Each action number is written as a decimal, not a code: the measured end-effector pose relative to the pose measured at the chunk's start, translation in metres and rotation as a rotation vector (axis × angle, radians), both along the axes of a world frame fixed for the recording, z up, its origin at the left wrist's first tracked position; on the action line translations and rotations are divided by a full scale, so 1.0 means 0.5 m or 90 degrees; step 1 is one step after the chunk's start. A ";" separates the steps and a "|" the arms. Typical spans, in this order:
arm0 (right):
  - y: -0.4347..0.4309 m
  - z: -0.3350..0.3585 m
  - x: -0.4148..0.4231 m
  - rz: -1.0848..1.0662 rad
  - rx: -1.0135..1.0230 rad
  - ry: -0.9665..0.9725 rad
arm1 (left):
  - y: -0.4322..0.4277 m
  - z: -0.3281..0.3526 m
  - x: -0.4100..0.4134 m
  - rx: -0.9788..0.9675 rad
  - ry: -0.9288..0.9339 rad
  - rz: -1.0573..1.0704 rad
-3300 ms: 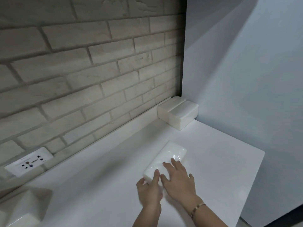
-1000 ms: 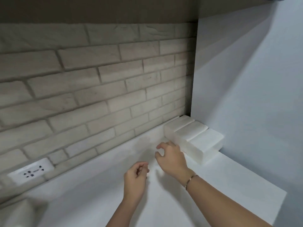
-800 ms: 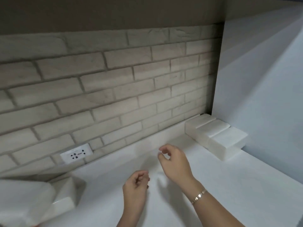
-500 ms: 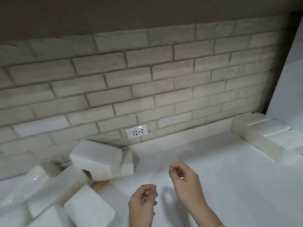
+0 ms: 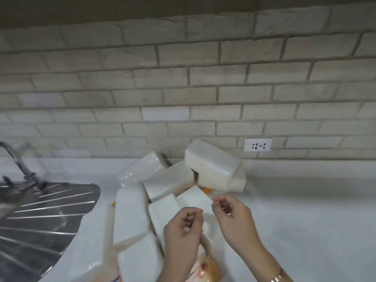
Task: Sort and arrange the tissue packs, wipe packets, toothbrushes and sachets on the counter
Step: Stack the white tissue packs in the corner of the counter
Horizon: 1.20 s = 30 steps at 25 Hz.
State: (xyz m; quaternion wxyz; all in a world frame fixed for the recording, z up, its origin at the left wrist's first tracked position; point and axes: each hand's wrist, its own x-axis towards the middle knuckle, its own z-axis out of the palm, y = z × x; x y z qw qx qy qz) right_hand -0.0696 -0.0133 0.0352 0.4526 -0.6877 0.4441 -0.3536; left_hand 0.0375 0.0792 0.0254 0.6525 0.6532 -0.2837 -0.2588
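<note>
A loose heap of several white plastic-wrapped tissue packs [image 5: 168, 182] lies on the white counter [image 5: 305, 216] in front of me. One pack [image 5: 211, 165] sits tilted on top at the back. Orange-printed packaging [image 5: 205, 269] shows under the packs at the bottom. My left hand [image 5: 183, 231] hovers over the near packs with fingers loosely curled, holding nothing. My right hand [image 5: 232, 216] hangs just right of it, fingers also loosely curled and empty.
A steel sink drainboard [image 5: 44, 216] and tap [image 5: 18, 161] lie at the left. A brick wall with a white socket [image 5: 258, 144] backs the counter. Bare counter stretches to the right of the heap.
My view has swung left from the corner row of packs to the heap by the sink. Both empty hands have moved over the heap.
</note>
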 end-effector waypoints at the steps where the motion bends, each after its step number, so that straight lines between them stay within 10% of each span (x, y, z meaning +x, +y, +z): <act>1: 0.012 -0.003 0.022 0.013 0.005 0.010 | 0.016 0.001 0.019 0.002 -0.004 0.015; 12: 0.141 -0.041 0.175 0.219 -0.013 0.145 | 0.162 -0.040 0.185 0.066 -0.172 0.250; 15: 0.180 -0.058 0.212 0.299 -0.018 0.201 | 0.207 -0.076 0.283 0.408 -0.384 0.378; 18: 0.201 -0.067 0.235 0.350 -0.037 0.255 | 0.235 -0.102 0.356 0.691 -0.218 0.274; 30: 0.201 -0.063 0.231 0.349 -0.058 0.210 | 0.264 -0.096 0.362 0.403 -0.226 0.458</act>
